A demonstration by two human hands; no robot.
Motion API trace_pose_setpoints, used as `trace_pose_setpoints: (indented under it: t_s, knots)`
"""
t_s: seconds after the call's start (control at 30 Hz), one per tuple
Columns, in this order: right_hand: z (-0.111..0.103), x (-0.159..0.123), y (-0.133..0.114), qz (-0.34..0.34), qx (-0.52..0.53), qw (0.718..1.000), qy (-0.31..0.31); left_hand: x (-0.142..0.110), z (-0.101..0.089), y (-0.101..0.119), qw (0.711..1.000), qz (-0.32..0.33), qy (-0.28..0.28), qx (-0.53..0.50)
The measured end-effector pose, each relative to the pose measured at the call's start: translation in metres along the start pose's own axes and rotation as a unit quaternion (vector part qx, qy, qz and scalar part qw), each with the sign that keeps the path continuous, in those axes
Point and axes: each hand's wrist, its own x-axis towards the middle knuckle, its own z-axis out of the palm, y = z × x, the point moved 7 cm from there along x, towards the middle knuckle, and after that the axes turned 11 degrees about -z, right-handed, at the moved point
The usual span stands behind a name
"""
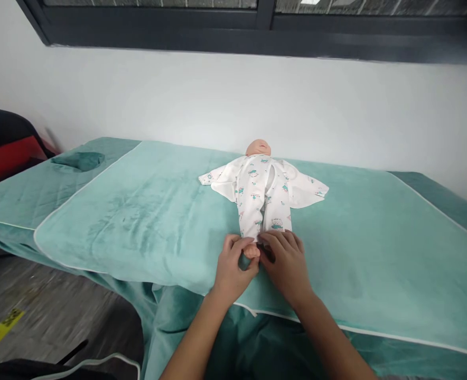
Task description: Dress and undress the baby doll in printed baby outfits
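Note:
A baby doll (259,147) lies on its back with its head toward the wall. It wears a white printed garment (253,182) with wide sleeves spread to both sides and two legs pointing toward me. One bare foot (251,251) of the doll sticks out of the leg end nearest me. My left hand (234,266) curls around that foot, thumb and fingers pinching the hem. My right hand (284,261) closes on the same hem from the other side, its fingertips partly hidden. The doll's other foot is out of sight.
A green velvety cover (150,206) with white piping lies over the bed, which has a face hole (78,161) at its left end. Behind it rises a white wall (146,95) below a dark window frame (150,32). A black and red chair (9,150) stands at left.

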Motion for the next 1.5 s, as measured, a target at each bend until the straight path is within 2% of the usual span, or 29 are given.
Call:
trace_pose_setpoints:
  t_s: [0.13,0.27,0.47,0.53,0.6,0.67,0.77,0.93,1.03,1.1,1.2,1.27,1.4,1.5]
  knots:
    - [-0.001,0.009,-0.006,-0.003,-0.022,1.0,-0.005,0.0,-0.004,-0.007,0.999,-0.029,-0.011,-0.039]
    - [-0.011,0.007,-0.012,-0.02,0.043,0.999,0.009,0.0,-0.009,-0.014,0.995,-0.06,-0.015,-0.076]
    - [-0.017,-0.007,-0.017,-0.054,0.12,0.991,-0.037,-0.005,-0.011,-0.02,0.995,-0.075,-0.007,-0.071]
    - [-0.023,-0.019,-0.003,-0.019,0.136,0.991,-0.002,-0.006,-0.008,-0.02,0.995,-0.074,-0.012,-0.064]
    - [-0.028,-0.038,0.021,0.054,0.136,0.988,0.051,-0.007,-0.005,-0.02,0.996,-0.068,-0.027,-0.056]
    - [-0.028,-0.056,0.043,0.119,0.122,0.983,0.075,-0.008,-0.001,-0.018,0.996,-0.062,-0.046,-0.046]
    - [-0.018,-0.069,0.06,0.15,0.101,0.982,0.058,-0.008,0.004,-0.016,0.995,-0.063,-0.074,-0.034]
    - [-0.01,-0.055,0.056,0.155,0.09,0.983,0.023,-0.008,0.004,-0.016,0.995,-0.063,-0.074,-0.011]
    - [-0.016,-0.051,0.051,0.185,0.153,0.97,0.027,-0.007,0.004,-0.007,0.997,-0.032,-0.058,0.04]
    - [-0.024,-0.054,0.048,0.196,0.199,0.96,0.037,-0.006,0.008,0.008,0.994,0.019,-0.059,0.09]
    - [-0.042,-0.059,0.048,0.19,0.229,0.951,0.077,-0.003,0.02,0.033,0.982,0.097,-0.069,0.15]
    - [-0.049,-0.063,0.05,0.189,0.241,0.948,0.089,0.0,0.029,0.043,0.976,0.115,-0.08,0.167]
    - [-0.042,-0.067,0.05,0.165,0.27,0.948,0.028,-0.001,0.04,0.053,0.974,0.136,-0.087,0.156]
    - [-0.039,-0.072,0.051,0.148,0.266,0.952,-0.019,-0.008,0.031,0.056,0.977,0.154,-0.076,0.125]
